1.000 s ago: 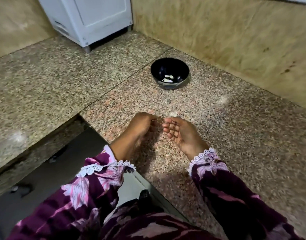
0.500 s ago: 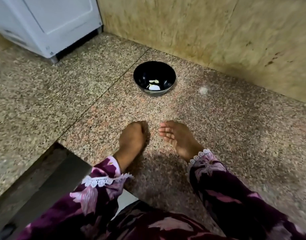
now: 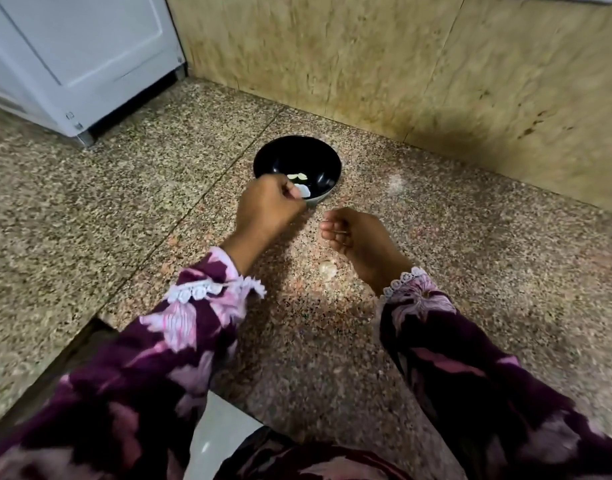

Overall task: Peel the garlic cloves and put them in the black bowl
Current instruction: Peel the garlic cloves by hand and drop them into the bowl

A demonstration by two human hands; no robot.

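Fingers of the right hand stay loosely curled, empty, on the counter. The left hand has reached forward, pinching a peeled clove over the black bowl, beside cloves already inside; the drop looks imminent.

Speckled granite counter, black bowl, white appliance

A home kitchen corner.
Speckled granite countertop meets a mottled beige wall; a white appliance stands far left, tiled floor shows near.
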